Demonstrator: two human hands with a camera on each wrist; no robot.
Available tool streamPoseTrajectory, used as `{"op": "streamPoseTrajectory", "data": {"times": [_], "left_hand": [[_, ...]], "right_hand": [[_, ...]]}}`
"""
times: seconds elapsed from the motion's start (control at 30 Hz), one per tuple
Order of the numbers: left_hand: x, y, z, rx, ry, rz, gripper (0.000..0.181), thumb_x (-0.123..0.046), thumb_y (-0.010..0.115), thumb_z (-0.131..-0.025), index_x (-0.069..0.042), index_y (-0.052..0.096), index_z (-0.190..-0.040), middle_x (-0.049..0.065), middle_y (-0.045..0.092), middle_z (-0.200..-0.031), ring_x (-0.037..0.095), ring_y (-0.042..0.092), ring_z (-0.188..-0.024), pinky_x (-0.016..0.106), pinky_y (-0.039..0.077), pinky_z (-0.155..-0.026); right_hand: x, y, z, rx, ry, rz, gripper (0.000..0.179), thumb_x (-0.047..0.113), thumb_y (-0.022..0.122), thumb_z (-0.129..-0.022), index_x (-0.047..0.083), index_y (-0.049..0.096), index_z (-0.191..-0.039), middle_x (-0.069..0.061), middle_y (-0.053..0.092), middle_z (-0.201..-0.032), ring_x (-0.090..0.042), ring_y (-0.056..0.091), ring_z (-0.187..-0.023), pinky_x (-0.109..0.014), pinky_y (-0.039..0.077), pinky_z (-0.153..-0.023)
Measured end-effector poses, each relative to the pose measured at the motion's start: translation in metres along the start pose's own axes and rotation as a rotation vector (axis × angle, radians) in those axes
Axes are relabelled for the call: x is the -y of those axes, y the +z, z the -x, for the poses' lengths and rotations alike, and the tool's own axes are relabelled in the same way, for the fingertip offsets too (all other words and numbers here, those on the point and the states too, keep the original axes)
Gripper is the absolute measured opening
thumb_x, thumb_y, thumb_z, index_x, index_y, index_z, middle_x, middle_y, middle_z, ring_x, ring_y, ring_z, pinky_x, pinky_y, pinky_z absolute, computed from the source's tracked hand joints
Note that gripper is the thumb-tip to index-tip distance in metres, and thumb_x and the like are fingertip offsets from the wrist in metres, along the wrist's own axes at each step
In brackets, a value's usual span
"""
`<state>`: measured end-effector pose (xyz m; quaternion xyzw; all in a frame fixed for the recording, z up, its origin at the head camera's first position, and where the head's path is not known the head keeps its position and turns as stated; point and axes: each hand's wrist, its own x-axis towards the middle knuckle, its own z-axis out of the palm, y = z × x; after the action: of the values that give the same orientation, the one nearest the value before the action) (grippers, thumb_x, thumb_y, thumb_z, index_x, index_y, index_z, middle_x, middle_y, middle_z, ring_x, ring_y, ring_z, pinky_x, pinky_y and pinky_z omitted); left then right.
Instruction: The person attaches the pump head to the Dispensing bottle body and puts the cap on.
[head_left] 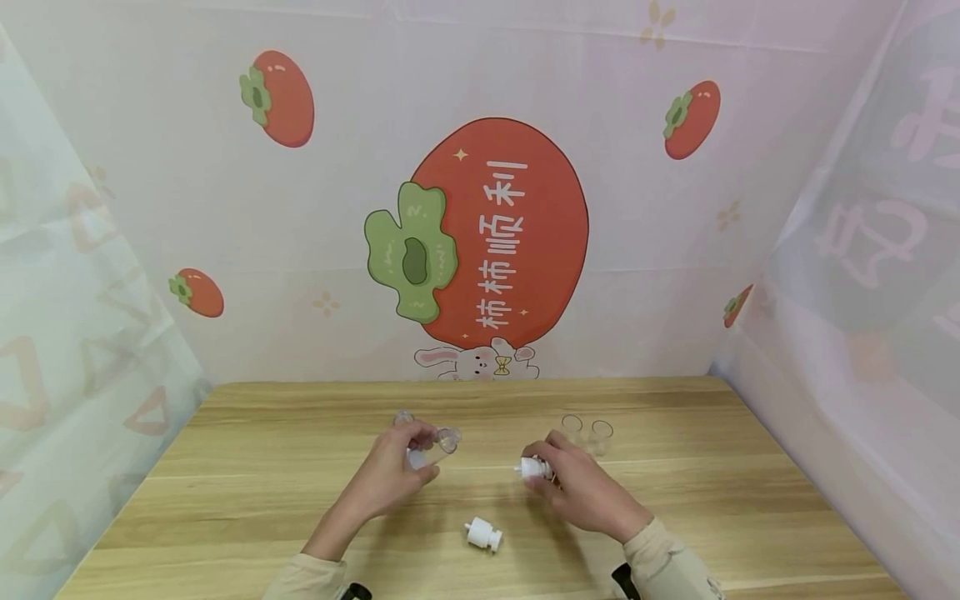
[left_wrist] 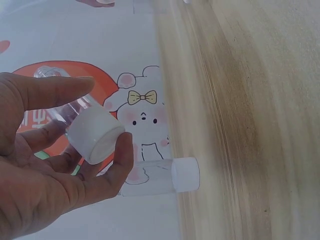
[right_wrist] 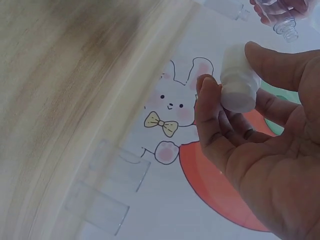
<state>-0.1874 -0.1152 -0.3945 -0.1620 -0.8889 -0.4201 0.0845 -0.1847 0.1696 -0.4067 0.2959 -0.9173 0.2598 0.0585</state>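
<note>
1. Left: an upright bottle (left_wrist: 160,178) is left standing on the table (head_left: 757,517), near the left hand (head_left: 393,468); no fitting is seen on its neck.
2. Left of centre: a held bottle (left_wrist: 94,129) is grasped by the left hand, tilted, with its neck pointed rightward and uncovered.
3. Centre: a loose fitting (head_left: 484,535) is left lying on its side on the table, nearer the wearer than the two hands and touched by neither.
4. Right of centre: a held fitting (right_wrist: 239,77) is pinched between the thumb and fingers of the right hand (head_left: 585,490), well apart from the held bottle. The work is judged to be at an early stage: both pieces are picked up, but no bottle and fitting are seen joined.
5. Right: two clear cups (right_wrist: 120,165) are left side by side on the table, open ends up, beyond the right hand.
6. Appearance, left to right: both bottles are transparent and cylindrical, with opaque white bases; a narrow threaded neck is shown on the held one. Both fittings are plain white and waisted, with a small nozzle at one end. The cups are colourless, and little more than their rims is made out.
</note>
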Motion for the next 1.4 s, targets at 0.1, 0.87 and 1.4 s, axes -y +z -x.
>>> {"op": "streamPoseTrajectory", "data": {"times": [0.1,0.87,1.4], "left_hand": [[-0.001,0.000,0.000,0.001,-0.001,0.000,0.035,0.004,0.084,-0.075,0.001,0.069,-0.107,0.003,0.065,-0.096,0.021,0.059,-0.093,0.038,0.051,-0.081],[-0.001,0.004,0.000,0.037,0.068,0.001,0.035,0.005,0.082,-0.075,0.000,0.070,-0.107,0.001,0.064,-0.091,0.021,0.059,-0.088,0.036,0.053,-0.077],[-0.003,0.011,0.001,0.066,0.062,0.016,0.034,0.005,0.083,-0.076,-0.003,0.066,-0.104,0.005,0.066,-0.093,0.021,0.061,-0.089,0.037,0.053,-0.079]], "right_hand": [[-0.001,0.000,0.000,-0.011,-0.001,-0.003,0.024,0.012,0.072,-0.095,0.006,0.066,-0.118,0.005,0.049,-0.095,-0.008,0.049,-0.079,-0.026,0.047,-0.069],[-0.006,-0.010,-0.005,-0.152,-0.020,-0.149,0.030,0.001,0.078,-0.088,0.009,0.065,-0.113,0.004,0.058,-0.099,-0.009,0.052,-0.078,-0.024,0.049,-0.066],[-0.006,-0.011,-0.009,-0.209,-0.043,-0.315,0.031,0.001,0.078,-0.087,0.010,0.065,-0.113,0.002,0.063,-0.102,-0.015,0.059,-0.085,-0.027,0.054,-0.072]]}}
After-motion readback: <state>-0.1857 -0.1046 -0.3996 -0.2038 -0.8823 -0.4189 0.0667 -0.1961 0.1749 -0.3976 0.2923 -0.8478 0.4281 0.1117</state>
